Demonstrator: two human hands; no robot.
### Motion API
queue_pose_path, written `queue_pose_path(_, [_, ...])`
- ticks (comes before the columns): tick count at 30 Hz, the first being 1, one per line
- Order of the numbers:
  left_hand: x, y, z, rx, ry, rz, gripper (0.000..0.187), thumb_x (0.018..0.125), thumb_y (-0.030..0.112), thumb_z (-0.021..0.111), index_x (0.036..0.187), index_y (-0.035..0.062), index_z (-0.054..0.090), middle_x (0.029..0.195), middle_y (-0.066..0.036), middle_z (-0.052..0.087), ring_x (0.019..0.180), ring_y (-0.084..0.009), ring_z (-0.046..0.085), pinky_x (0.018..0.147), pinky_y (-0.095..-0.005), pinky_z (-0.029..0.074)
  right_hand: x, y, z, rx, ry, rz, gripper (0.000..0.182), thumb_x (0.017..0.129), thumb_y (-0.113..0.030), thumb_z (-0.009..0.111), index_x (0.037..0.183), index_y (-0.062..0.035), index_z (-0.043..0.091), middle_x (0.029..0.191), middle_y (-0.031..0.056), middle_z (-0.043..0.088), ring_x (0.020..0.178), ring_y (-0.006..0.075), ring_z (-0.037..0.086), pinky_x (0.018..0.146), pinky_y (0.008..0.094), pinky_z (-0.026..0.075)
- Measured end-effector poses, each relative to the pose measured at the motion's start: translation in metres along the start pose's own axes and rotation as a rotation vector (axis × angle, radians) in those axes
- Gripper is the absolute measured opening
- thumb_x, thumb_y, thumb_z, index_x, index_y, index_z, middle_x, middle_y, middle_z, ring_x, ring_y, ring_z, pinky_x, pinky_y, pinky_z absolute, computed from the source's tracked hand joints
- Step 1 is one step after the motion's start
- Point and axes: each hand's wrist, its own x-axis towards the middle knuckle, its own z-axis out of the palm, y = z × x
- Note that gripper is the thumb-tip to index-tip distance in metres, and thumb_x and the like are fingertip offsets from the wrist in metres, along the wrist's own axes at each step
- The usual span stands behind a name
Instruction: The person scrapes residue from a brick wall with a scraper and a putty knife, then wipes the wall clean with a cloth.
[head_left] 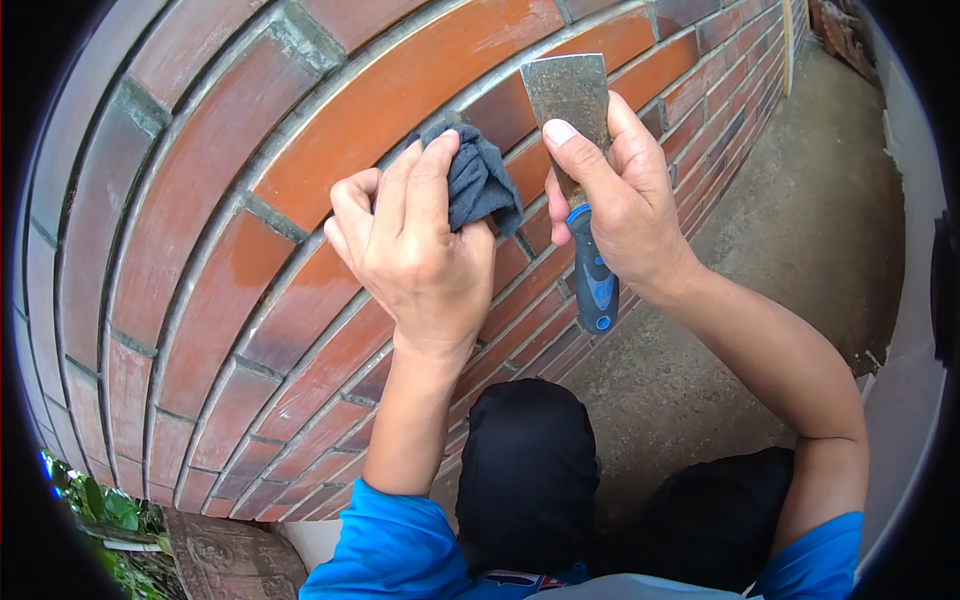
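Note:
My left hand (415, 240) is closed round a crumpled dark grey cloth (478, 183), held up against the brick wall (330, 160). To its right, my right hand (635, 195) grips a putty knife (568, 95) by its broad, worn metal blade, the thumb lying across the flat face. The knife's blue and black handle (595, 275) hangs downward below the fingers. Around the cloth several bricks look darker orange and wet, while others are paler and dusty. Grey mortar lines run between them.
A concrete floor (790, 210) runs along the wall's foot on the right, bordered by a pale wall (905, 420). My bent knees in black trousers (528, 470) are below my hands. At bottom left stand a carved brown pot (235, 560) and green plants (110, 510).

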Motion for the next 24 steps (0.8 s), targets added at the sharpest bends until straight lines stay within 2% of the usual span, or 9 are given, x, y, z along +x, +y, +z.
queue_pose_path(6, [-0.026, -0.012, -0.03, 0.115, -0.046, -0.031, 0.055, 0.055, 0.001, 0.07, 0.109, 0.0115, 0.073, 0.102, -0.003, 0.072, 0.087, -0.0238, 0.054, 0.077, -0.0346, 0.029, -0.001, -0.008, -0.002, -0.004, -0.018, 0.014, 0.02, 0.102, -0.022, 0.05, 0.116, -0.0066, 0.05, 0.082, 0.0004, 0.054, 0.059, 0.0054, 0.055, 0.049, 0.0221, 0.049])
queue_pose_path(10, [-0.017, -0.017, -0.021, 0.065, 0.012, 0.041, 0.055, 0.056, 0.002, 0.071, 0.11, 0.0106, 0.072, 0.105, -0.005, 0.071, 0.086, -0.0249, 0.054, 0.08, -0.0378, 0.033, -0.002, -0.004, 0.007, 0.031, -0.014, 0.016, 0.02, 0.102, -0.021, 0.05, 0.116, -0.0065, 0.05, 0.087, 0.001, 0.055, 0.06, 0.0057, 0.055, 0.049, 0.022, 0.049])
queue_pose_path(11, [-0.014, -0.015, -0.019, 0.041, -0.047, 0.034, 0.055, 0.056, 0.003, 0.071, 0.111, 0.0092, 0.071, 0.108, -0.005, 0.07, 0.086, -0.0257, 0.054, 0.08, -0.039, 0.035, -0.002, -0.004, 0.011, 0.057, -0.005, 0.011, 0.02, 0.102, -0.02, 0.05, 0.116, -0.0063, 0.05, 0.088, 0.0011, 0.055, 0.06, 0.0057, 0.055, 0.049, 0.0218, 0.049])
queue_pose_path(14, [-0.02, -0.011, -0.022, -0.11, -0.224, 0.067, 0.055, 0.056, 0.006, 0.071, 0.111, 0.0074, 0.07, 0.097, -0.004, 0.067, 0.085, -0.0244, 0.055, 0.076, -0.0368, 0.037, 0.001, -0.011, 0.026, -0.011, 0.002, -0.043, 0.013, 0.102, -0.018, 0.049, 0.108, -0.0059, 0.05, 0.067, -0.0014, 0.055, 0.055, 0.0035, 0.053, 0.049, 0.0197, 0.045])
queue_pose_path(18, [-0.061, -0.013, -0.043, -0.45, -0.177, -0.124, 0.053, 0.054, 0.005, 0.07, 0.106, 0.002, 0.07, 0.093, -0.008, 0.066, 0.079, -0.0271, 0.058, 0.071, -0.0365, 0.043, 0.004, -0.02, 0.04, -0.52, -0.184, -0.31, 0.015, 0.102, -0.017, 0.054, 0.108, -0.0034, 0.054, 0.061, 0.0023, 0.056, 0.05, 0.0161, 0.056, 0.048, 0.0287, 0.046])
queue_pose_path(19, [-0.064, -0.013, -0.048, -0.485, -0.14, -0.159, 0.051, 0.054, 0.004, 0.069, 0.105, 0.0006, 0.069, 0.092, -0.01, 0.066, 0.081, -0.0282, 0.06, 0.074, -0.0366, 0.046, 0.006, -0.018, 0.046, -0.635, -0.213, -0.433, 0.032, 0.102, -0.023, 0.055, 0.125, -0.0006, 0.054, 0.069, 0.0079, 0.056, 0.054, 0.0224, 0.057, 0.051, 0.0334, 0.047])
queue_pose_path(22, [-0.066, -0.017, -0.06, -0.596, -0.084, -0.307, 0.055, 0.056, 0.001, 0.067, 0.111, -0.0036, 0.066, 0.097, -0.016, 0.065, 0.09, -0.0299, 0.063, 0.081, -0.0361, 0.051, -0.002, -0.022, 0.069, -0.84, -0.213, -0.516, 0.051, 0.103, -0.029, 0.053, 0.144, 0.0003, 0.044, 0.081, 0.0126, 0.053, 0.064, 0.0221, 0.056, 0.054, 0.0331, 0.048])
queue_pose_path(23, [-0.066, -0.019, -0.062, -0.637, -0.076, -0.361, 0.057, 0.058, -0.001, 0.066, 0.115, -0.005, 0.065, 0.099, -0.018, 0.065, 0.093, -0.0303, 0.064, 0.083, -0.0359, 0.052, -0.006, -0.026, 0.076, -0.851, -0.259, -0.44, 0.063, 0.106, -0.034, 0.045, 0.154, 0.0014, 0.026, 0.09, 0.0141, 0.048, 0.074, 0.0251, 0.053, 0.066, 0.0379, 0.047])
queue_pose_path(24, [-0.065, -0.02, -0.061, -0.663, -0.018, -0.385, 0.062, 0.06, -0.001, 0.066, 0.121, -0.0058, 0.061, 0.104, -0.02, 0.063, 0.095, -0.0301, 0.063, 0.084, -0.0356, 0.052, -0.009, -0.026, 0.082, -0.857, -0.262, -0.445, 0.064, 0.105, -0.034, 0.046, 0.154, 0.0025, 0.024, 0.09, 0.0142, 0.048, 0.074, 0.0252, 0.053, 0.067, 0.0386, 0.047])
